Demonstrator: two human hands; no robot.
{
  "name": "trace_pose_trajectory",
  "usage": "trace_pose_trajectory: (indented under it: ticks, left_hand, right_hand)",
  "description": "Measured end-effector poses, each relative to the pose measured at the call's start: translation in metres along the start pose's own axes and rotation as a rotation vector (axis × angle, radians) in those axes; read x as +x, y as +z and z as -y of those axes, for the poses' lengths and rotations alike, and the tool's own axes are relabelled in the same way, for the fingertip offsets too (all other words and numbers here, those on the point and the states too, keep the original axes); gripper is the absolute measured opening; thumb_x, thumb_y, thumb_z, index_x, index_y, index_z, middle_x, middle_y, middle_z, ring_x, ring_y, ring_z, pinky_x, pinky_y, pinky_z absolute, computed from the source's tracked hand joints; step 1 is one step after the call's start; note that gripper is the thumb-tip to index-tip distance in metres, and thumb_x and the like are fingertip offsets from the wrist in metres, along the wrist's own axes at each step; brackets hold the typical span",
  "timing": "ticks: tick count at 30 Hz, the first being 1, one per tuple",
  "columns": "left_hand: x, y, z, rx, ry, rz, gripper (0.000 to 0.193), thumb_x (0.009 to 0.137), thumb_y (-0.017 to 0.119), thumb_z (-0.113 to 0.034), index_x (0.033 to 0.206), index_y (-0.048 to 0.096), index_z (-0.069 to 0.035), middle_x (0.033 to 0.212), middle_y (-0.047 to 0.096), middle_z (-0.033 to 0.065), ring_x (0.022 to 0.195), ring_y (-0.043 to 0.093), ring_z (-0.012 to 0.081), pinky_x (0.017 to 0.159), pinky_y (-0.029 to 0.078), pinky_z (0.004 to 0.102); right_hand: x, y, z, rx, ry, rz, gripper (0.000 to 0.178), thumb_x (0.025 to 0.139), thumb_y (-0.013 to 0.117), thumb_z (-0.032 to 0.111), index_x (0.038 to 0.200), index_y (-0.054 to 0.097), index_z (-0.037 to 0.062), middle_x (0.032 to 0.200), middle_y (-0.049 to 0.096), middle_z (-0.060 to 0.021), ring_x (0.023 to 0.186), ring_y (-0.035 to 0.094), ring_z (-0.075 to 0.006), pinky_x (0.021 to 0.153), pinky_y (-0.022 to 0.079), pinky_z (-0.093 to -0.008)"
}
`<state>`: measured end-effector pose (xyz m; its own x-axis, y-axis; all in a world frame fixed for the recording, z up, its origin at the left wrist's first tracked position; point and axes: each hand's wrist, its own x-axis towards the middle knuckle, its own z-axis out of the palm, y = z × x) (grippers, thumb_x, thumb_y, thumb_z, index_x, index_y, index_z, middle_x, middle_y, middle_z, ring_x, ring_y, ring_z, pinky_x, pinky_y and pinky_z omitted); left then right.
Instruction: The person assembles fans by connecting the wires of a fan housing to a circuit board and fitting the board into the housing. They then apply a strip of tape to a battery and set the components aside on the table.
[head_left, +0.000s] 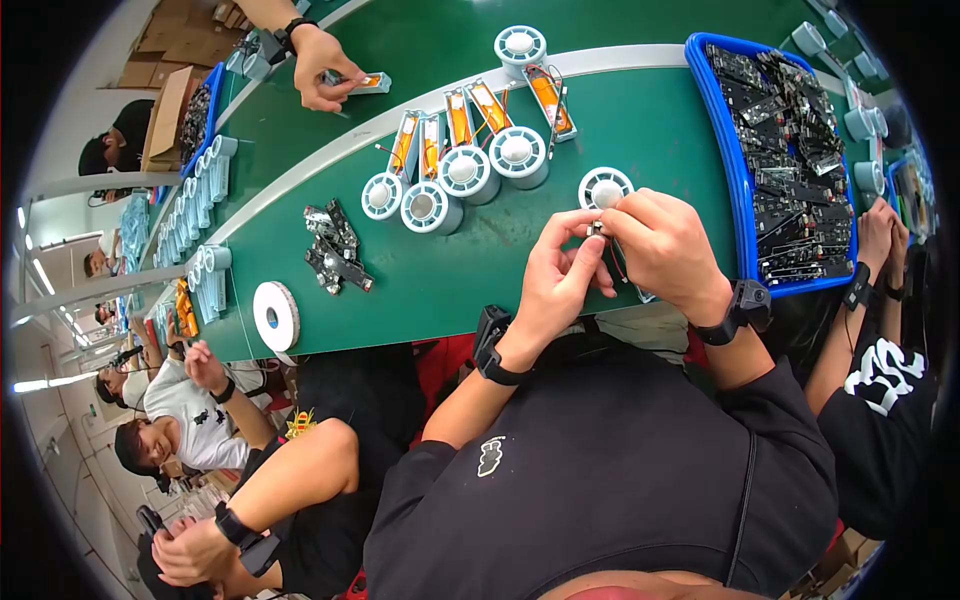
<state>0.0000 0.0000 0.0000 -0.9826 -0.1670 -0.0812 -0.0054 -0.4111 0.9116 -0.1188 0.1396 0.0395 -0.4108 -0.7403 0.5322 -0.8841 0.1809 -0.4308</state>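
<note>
Tape roll [287, 318]: white, well left of both hands
Loose boards [338, 268]: small black heap, well apart from the left hand [560, 270]
Grouped units [467, 173]: light blue, round heads, orange packs [459, 115] in handles; four handles point away, one points near side
Left hand: thumb and index pinched on a small part [597, 229], from its left
Small part: between both hands' fingertips; long axis too small to read
Single unit [603, 182]: head just beyond the fingertips, axis apparently toward near side, handle mostly hidden under the hands; right hand [668, 245] nearer, overlapping the head's rim
Right hand: fingers curled closed on the same part, from its right
Blue tray [722, 170]: holds many boards, right of right hand
</note>
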Motion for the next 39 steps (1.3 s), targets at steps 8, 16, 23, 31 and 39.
trace_pose_trajectory:
  ticks: [8, 16, 23, 31, 39]
  left_hand:
    - [0.000, 0.002, -0.011, 0.225, 0.040, -0.040, 0.029, 0.109, 0.055, -0.015, 0.134, 0.052, -0.002, 0.106, 0.056, 0.0075, 0.068, 0.065, 0.0123, 0.059, 0.057, 0.0270]
    - [0.001, 0.003, -0.031, 0.368, -0.002, -0.056, 0.023, 0.107, 0.059, -0.014, 0.125, 0.057, 0.000, 0.100, 0.059, 0.0061, 0.060, 0.062, 0.0092, 0.051, 0.053, 0.0251]
    - [0.004, -0.004, -0.036, 0.280, -0.103, 0.043, 0.023, 0.110, 0.054, -0.017, 0.126, 0.057, -0.002, 0.096, 0.063, 0.0079, 0.059, 0.060, 0.0098, 0.050, 0.051, 0.0252]
    - [0.010, -0.005, -0.036, 0.320, -0.112, 0.151, 0.023, 0.110, 0.053, -0.018, 0.126, 0.056, -0.001, 0.096, 0.063, 0.0079, 0.060, 0.060, 0.0100, 0.050, 0.051, 0.0246]
    - [0.006, -0.012, -0.043, 0.452, -0.004, -0.003, 0.025, 0.109, 0.055, -0.017, 0.128, 0.053, 0.000, 0.105, 0.060, 0.0092, 0.060, 0.060, 0.0098, 0.052, 0.052, 0.0240]
  right_hand:
    - [0.004, -0.003, 0.001, -0.013, -0.034, 0.088, 0.016, 0.075, 0.070, -0.001, 0.090, 0.066, 0.0023, 0.082, 0.061, -0.0069, 0.073, 0.062, -0.0263, 0.064, 0.052, -0.0380]
    - [0.004, -0.003, 0.007, -0.052, 0.019, 0.119, 0.014, 0.075, 0.069, -0.001, 0.088, 0.064, 0.0024, 0.085, 0.063, -0.0078, 0.074, 0.062, -0.0263, 0.064, 0.052, -0.0382]
    - [-0.005, 0.002, 0.000, 0.117, 0.115, 0.048, 0.012, 0.083, 0.073, -0.002, 0.090, 0.064, 0.0011, 0.081, 0.064, -0.0087, 0.070, 0.065, -0.0238, 0.060, 0.052, -0.0345]
    - [-0.014, 0.005, -0.012, 0.354, 0.303, -0.074, 0.019, 0.083, 0.080, -0.002, 0.094, 0.066, -0.0002, 0.076, 0.066, -0.0068, 0.062, 0.063, -0.0125, 0.056, 0.050, -0.0281]
    - [-0.024, -0.008, -0.009, 0.322, 0.234, -0.008, 0.025, 0.082, 0.080, -0.002, 0.105, 0.071, 0.0019, 0.081, 0.067, -0.0068, 0.064, 0.063, -0.0156, 0.057, 0.050, -0.0288]
